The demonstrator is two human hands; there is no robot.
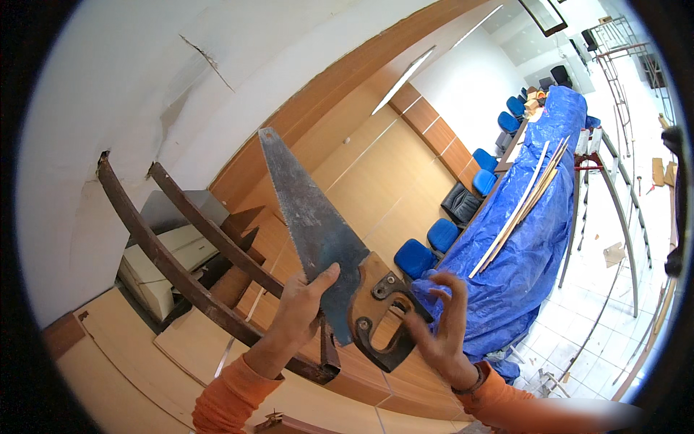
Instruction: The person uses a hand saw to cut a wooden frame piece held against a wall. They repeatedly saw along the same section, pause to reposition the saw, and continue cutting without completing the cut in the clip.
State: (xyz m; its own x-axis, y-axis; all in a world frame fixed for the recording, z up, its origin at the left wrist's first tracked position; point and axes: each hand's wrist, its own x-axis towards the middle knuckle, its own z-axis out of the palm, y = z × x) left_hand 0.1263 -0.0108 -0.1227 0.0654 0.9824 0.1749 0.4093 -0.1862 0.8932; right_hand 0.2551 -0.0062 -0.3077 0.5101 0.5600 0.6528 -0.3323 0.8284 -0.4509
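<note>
Handsaw (318, 224) at frame centre, blade tip pointing to upper left. Left hand (300, 307) pinches the rusty blade near its wide end, thumb on the face. Right hand (441, 329) sits open at the wooden handle (379, 311), fingers spread, touching its edge, not clasped. Rusty steel bars (195, 267) lower left behind the saw; blue tarp (528, 239) right, blue chairs (426, 246) beside it.

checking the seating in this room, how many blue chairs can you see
6 blue chairs show along the wood wall: two near the hand saw's handle, two midway, two far back. The blue tarp may hide more.
</note>
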